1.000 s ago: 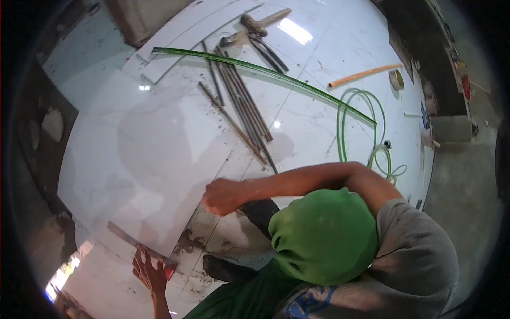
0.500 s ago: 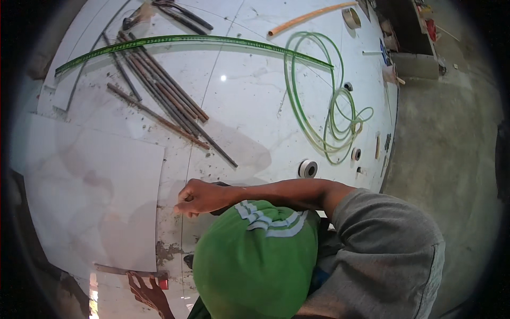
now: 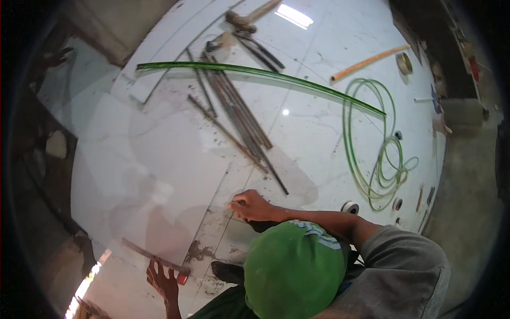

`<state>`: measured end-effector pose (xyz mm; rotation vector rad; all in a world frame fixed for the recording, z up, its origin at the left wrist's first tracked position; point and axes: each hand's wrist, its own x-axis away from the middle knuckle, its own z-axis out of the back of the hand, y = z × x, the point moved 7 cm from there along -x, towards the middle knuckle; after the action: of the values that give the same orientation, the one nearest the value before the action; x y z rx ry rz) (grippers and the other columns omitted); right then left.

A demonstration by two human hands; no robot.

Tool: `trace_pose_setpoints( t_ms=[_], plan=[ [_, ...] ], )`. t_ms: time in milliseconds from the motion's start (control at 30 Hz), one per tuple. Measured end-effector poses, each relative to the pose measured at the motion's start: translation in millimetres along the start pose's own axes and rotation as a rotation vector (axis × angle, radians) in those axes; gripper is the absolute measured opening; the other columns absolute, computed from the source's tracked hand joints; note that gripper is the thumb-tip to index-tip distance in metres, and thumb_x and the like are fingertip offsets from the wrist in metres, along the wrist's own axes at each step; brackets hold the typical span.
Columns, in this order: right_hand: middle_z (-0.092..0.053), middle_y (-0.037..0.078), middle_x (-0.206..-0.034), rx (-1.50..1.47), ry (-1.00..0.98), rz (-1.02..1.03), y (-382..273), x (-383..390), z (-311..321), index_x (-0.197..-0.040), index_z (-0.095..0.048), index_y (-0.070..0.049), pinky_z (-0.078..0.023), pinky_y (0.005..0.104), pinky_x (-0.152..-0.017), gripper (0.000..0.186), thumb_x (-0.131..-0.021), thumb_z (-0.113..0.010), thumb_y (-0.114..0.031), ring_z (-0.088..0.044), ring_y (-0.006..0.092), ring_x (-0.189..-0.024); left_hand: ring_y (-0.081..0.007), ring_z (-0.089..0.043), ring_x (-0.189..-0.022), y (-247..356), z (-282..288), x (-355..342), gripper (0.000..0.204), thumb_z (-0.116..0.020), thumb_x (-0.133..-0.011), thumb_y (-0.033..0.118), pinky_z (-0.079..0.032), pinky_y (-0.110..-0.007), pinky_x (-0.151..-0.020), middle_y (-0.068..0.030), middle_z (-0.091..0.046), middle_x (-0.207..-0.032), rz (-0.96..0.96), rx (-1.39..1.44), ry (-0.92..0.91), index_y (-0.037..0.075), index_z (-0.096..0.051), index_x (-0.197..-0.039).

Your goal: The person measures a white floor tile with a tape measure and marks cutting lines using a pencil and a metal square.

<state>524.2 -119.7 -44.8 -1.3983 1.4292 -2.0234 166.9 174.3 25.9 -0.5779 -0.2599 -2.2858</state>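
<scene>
Near the lower left, my left hand (image 3: 163,280) has its fingers spread on a thin flat strip (image 3: 137,248) with a small red block (image 3: 182,277) at its end. The strip lies over the lower edge of a large white tile (image 3: 117,191). My right hand (image 3: 252,205) is curled closed just off the tile's right edge; what its fingers hold, if anything, is hidden. A dark shoe (image 3: 228,272) rests between my hands. My bent knee in green cloth with white stripes (image 3: 297,271) blocks part of the floor.
Metal rods (image 3: 241,114) lie beyond, under a long green strip (image 3: 255,75). Farther out are a hammer (image 3: 241,20) and long-handled pincers (image 3: 260,53). To the right are a coiled green hose (image 3: 348,141), an orange pipe (image 3: 366,64) and a tape roll (image 3: 350,208).
My view has swung, so the whole scene sits farther right and lower, turned clockwise. Both hands keep about the same places relative to the tile and the flat strip.
</scene>
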Motion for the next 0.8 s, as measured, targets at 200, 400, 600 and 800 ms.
trace_pose_setpoints(
  t_ms=[200,400,600,800],
  plan=[
    [-0.066,0.005,-0.068,-0.196,-0.139,0.028,39.4,-17.2,-43.6,-0.08,-0.065,-0.001,-0.044,0.0295,-0.046,0.037,-0.108,-0.068,-0.025,-0.058,0.0102,-0.055,-0.0384,-0.047,-0.145,-48.2,3.7,11.0,0.046,-0.071,-0.097,0.024,-0.034,-0.054,-0.12,-0.0128,-0.058,-0.154,-0.049,0.056,0.135,0.009,-0.066,-0.14],
    [-0.076,0.012,-0.078,-0.037,-0.025,-0.073,9.5,-0.4,-22.2,-0.095,-0.073,0.001,-0.054,0.0297,-0.05,0.04,-0.106,-0.07,-0.037,-0.069,0.013,-0.06,-0.0346,-0.049,-0.143,-33.0,11.2,-0.5,0.054,-0.076,-0.091,0.017,-0.037,-0.054,-0.116,-0.009,-0.056,-0.154,-0.135,0.102,0.269,0.007,-0.065,-0.143],
    [-0.075,0.012,-0.073,0.004,-0.003,-0.075,18.3,1.0,-29.0,-0.092,-0.073,0.001,-0.053,0.0288,-0.048,0.039,-0.105,-0.07,-0.036,-0.068,0.013,-0.056,-0.0322,-0.048,-0.146,-40.8,-12.1,29.8,0.055,-0.076,-0.093,0.018,-0.035,-0.053,-0.117,-0.0092,-0.056,-0.154,-0.069,0.198,0.391,0.007,-0.064,-0.145],
    [-0.071,0.007,-0.07,0.276,-0.106,0.026,-14.2,-21.0,-41.0,-0.085,-0.071,0.002,-0.05,0.0287,-0.052,0.039,-0.107,-0.067,-0.03,-0.064,0.0114,-0.056,-0.0327,-0.045,-0.15,-47.2,-13.8,28.3,0.052,-0.072,-0.097,0.022,-0.032,-0.053,-0.12,-0.011,-0.055,-0.157,-0.005,0.282,0.396,0.006,-0.063,-0.146]
  ],
)
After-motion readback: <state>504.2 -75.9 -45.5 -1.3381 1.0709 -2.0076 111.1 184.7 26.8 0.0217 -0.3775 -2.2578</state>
